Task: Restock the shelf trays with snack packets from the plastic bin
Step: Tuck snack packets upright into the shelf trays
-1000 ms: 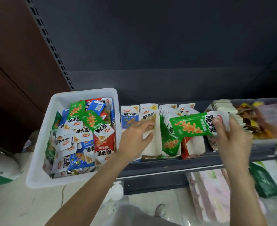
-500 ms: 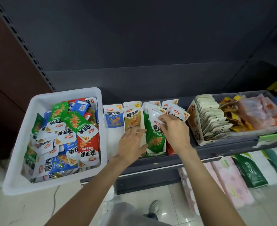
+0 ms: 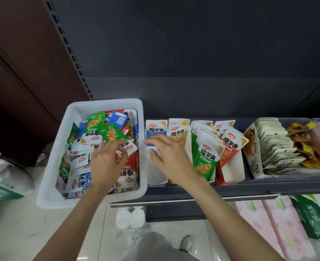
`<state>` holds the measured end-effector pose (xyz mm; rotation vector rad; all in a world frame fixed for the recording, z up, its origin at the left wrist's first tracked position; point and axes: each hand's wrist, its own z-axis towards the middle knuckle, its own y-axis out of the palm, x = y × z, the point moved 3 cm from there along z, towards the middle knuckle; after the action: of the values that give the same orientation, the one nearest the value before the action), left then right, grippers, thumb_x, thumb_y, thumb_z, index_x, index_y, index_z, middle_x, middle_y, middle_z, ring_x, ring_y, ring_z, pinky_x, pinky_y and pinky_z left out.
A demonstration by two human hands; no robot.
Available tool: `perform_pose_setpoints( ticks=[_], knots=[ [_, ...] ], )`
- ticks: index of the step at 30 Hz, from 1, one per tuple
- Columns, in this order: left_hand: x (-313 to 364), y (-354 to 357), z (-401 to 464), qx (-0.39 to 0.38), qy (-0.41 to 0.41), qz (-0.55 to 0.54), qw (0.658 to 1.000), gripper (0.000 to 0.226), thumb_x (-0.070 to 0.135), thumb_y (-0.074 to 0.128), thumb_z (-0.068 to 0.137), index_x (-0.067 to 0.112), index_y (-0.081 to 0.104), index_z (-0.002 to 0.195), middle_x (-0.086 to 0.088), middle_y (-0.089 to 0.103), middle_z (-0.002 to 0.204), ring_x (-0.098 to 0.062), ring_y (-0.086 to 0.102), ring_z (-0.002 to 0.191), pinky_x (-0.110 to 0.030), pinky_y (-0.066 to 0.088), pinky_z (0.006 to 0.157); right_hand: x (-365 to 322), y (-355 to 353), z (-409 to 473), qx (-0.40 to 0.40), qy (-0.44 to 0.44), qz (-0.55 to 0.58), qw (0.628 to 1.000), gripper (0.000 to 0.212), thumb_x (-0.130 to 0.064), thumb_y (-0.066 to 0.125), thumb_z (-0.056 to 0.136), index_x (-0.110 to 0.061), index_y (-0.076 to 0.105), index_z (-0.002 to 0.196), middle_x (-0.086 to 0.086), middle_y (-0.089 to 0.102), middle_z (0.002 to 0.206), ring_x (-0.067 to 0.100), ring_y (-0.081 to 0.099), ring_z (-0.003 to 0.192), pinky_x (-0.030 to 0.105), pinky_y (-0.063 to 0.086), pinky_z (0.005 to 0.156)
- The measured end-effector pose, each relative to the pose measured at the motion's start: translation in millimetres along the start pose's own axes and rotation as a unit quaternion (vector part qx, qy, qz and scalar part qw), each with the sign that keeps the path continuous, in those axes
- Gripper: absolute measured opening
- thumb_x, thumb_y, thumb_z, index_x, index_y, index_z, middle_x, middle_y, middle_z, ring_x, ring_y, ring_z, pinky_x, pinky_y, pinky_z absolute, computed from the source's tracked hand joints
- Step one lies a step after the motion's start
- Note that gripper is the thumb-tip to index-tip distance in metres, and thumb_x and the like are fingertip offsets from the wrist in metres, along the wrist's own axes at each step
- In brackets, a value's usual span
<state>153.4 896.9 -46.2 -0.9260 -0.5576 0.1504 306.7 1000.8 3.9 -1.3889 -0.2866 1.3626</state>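
The white plastic bin (image 3: 91,201) stands at the shelf's left end, full of green, blue and red snack packets. My left hand (image 3: 108,162) is down in the bin. Its fingertips and thumb pinch the white top edge of a red packet (image 3: 128,169), which still lies among the others. My right hand (image 3: 171,157) hovers with spread fingers and holds nothing. It is over the blue tray (image 3: 156,178) and the beige tray (image 3: 188,142). To their right are the green tray's packets (image 3: 205,161) and the red tray (image 3: 229,175).
A box of pale packets (image 3: 275,147) and orange-brown snacks (image 3: 306,147) fill the shelf's right part. Pink packs (image 3: 268,223) and a green bag (image 3: 313,217) lie on the lower level. White bags (image 3: 3,172) sit on the floor at left. A dark shelf back panel rises behind.
My left hand moved from the beige tray left into the bin and onto a red packet. My right hand let go of the green packet in its tray and swung left, empty.
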Motion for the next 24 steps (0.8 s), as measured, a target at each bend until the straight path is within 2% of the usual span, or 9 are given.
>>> perform_pose_setpoints(
  ticks=[5,7,10,12,15,17,20,22,24],
  knots=[
    [-80.4,5.9,-0.5,-0.138,-0.107,0.075,0.982,0.036,0.025,0.067,0.083,0.013,0.061,0.117,-0.009,0.063,0.116,-0.034,0.054,0.107,-0.047,0.044,0.089,-13.5,66.2,55.3,-0.131,0.021,-0.029,0.991,0.03,-0.017,0.048,0.096,-0.007,0.055,0.124,0.012,0.06,0.119,0.027,0.057,0.108,0.036,0.046,0.085],
    [-92.3,9.1,-0.4,-0.18,-0.118,0.081,0.973,0.041,0.034,0.063,0.086,0.016,0.058,0.123,-0.006,0.059,0.125,-0.032,0.051,0.114,-0.046,0.041,0.096,-10.1,99.2,73.8,-0.172,0.04,-0.083,0.981,0.04,-0.017,0.048,0.096,-0.004,0.041,0.133,0.019,0.054,0.123,0.034,0.051,0.112,0.04,0.044,0.09],
    [-97.6,11.1,-0.7,-0.199,-0.109,0.093,0.97,0.044,0.039,0.056,0.09,0.02,0.054,0.129,-0.001,0.054,0.132,-0.027,0.046,0.121,-0.046,0.038,0.101,-4.8,139.2,92.7,-0.213,0.08,-0.205,0.952,0.072,-0.023,0.053,0.094,-0.005,0.009,0.148,0.028,0.037,0.141,0.041,0.034,0.129,0.044,0.03,0.108],
    [-99.1,10.4,-0.2,-0.197,-0.102,0.097,0.97,0.043,0.039,0.053,0.091,0.021,0.053,0.13,0.001,0.053,0.134,-0.025,0.045,0.123,-0.045,0.038,0.102,-3.8,153.1,99.4,-0.242,0.113,-0.246,0.932,0.079,-0.027,0.054,0.094,-0.007,0.001,0.149,0.031,0.032,0.143,0.042,0.03,0.132,0.045,0.026,0.11],
    [-103.2,9.1,0.1,-0.205,-0.096,0.096,0.969,0.043,0.04,0.052,0.092,0.022,0.052,0.131,0.002,0.052,0.134,-0.023,0.046,0.123,-0.043,0.038,0.101,-10.0,154.8,103.2,-0.222,0.116,-0.249,0.935,0.071,-0.022,0.056,0.093,-0.01,0.013,0.147,0.028,0.039,0.137,0.04,0.04,0.123,0.042,0.034,0.102],
    [-101.5,5.6,0.1,-0.188,-0.102,0.085,0.973,0.045,0.04,0.054,0.091,0.02,0.05,0.131,0.0,0.054,0.131,-0.023,0.052,0.117,-0.042,0.043,0.097,-20.3,141.8,103.8,-0.146,0.087,-0.239,0.956,0.058,-0.011,0.056,0.091,-0.01,0.027,0.141,0.026,0.039,0.137,0.038,0.049,0.114,0.041,0.043,0.093],
    [-90.4,-12.2,5.2,-0.062,-0.089,0.018,0.994,0.048,0.032,0.068,0.083,0.014,0.05,0.124,-0.005,0.059,0.116,-0.024,0.059,0.1,-0.041,0.052,0.081,-32.4,117.5,100.8,-0.071,0.067,-0.12,0.988,0.05,-0.003,0.058,0.088,-0.014,0.038,0.132,0.017,0.052,0.128,0.033,0.063,0.096,0.038,0.05,0.072],
    [-82.1,-27.0,14.5,-0.009,-0.03,-0.026,0.999,0.054,0.029,0.073,0.079,0.015,0.049,0.125,-0.003,0.055,0.123,-0.021,0.052,0.112,-0.04,0.046,0.095,-37.0,95.8,92.5,-0.051,0.08,-0.036,0.995,0.045,-0.013,0.065,0.087,-0.02,0.045,0.126,0.005,0.065,0.116,0.025,0.065,0.096,0.035,0.05,0.073],
    [-70.4,-38.5,23.5,-0.043,0.05,-0.049,0.997,0.053,0.039,0.066,0.081,0.018,0.05,0.127,0.002,0.051,0.131,-0.016,0.043,0.124,-0.035,0.033,0.107,-37.8,71.8,79.6,-0.027,0.09,0.024,0.995,0.034,-0.021,0.07,0.084,-0.022,0.058,0.116,-0.003,0.07,0.108,0.017,0.064,0.096,0.03,0.049,0.077]
  ],
)
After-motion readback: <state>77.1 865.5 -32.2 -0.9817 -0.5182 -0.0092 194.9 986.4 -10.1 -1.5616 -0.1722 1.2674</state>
